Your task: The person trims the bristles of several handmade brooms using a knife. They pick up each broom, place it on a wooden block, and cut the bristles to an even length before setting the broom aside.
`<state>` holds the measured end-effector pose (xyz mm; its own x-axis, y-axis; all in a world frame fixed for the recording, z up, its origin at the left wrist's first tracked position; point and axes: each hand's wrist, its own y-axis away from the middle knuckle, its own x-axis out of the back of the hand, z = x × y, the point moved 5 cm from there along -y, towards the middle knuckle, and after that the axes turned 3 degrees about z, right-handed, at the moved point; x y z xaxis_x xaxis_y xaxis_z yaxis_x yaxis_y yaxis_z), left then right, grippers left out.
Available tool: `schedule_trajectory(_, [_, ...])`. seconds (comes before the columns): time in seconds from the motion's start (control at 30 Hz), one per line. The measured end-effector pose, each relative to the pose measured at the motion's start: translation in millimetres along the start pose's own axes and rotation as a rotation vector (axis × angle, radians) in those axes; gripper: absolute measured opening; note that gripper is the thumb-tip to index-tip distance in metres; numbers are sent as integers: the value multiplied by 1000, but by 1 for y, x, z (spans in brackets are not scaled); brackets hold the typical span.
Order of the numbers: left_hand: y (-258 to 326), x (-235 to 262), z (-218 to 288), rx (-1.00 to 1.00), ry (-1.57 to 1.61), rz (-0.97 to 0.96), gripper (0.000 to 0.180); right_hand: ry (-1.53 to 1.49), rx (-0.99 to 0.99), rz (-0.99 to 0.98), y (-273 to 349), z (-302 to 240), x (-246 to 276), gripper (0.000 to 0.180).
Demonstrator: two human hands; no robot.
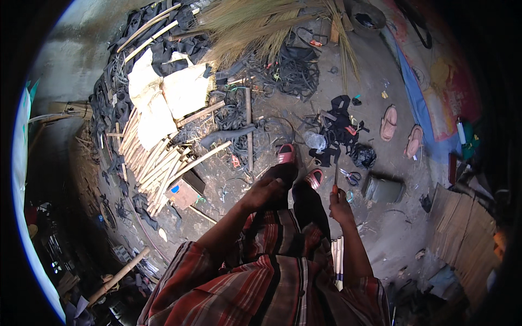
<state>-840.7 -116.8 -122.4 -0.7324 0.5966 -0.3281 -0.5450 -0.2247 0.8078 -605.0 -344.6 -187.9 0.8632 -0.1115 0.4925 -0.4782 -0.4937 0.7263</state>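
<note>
My right hand (340, 206) is closed around the reddish handle of a knife (336, 175), whose narrow dark blade points away from me. Over my dark-clad left knee, my left hand (264, 194) has its fingers curled; what they hold, if anything, blends into the dark cloth. Just right of the knife lie scissors (350, 177) with dark handles. Beyond my feet is a heap of black straps and scraps (341, 122), with a clear plastic bag (314, 140) beside it.
Cut bamboo sticks (155, 168) are piled at left under pale sheets (179, 92). Long dry broom grass (255, 27) and tangled black strips (291, 70) lie at the back. Pink slippers (388, 124), a dark metal box (384, 189) and flattened cardboard (462, 239) are at right.
</note>
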Motion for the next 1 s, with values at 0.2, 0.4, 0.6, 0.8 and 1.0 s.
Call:
schedule_trajectory(0.2, [-75, -47, 57, 276, 222, -106, 49, 15, 178, -99, -41, -199, 25, 71])
schedule_trajectory(0.4, [-124, -25, 118, 229, 545, -135, 53, 79, 399, -331, -95, -298, 11, 87])
schedule_trajectory(0.6, [-143, 98, 112, 178, 714, 239, 25, 93, 413, -448, -182, -340, 61, 68])
schedule_trajectory(0.8, [-106, 167, 70, 399, 363, 680, 23, 28, 276, 23, -389, -335, 147, 66])
schedule_trajectory(1.0, [-58, 80, 52, 819, 481, 987, 35, 162, -15, 140, -624, -328, 192, 79])
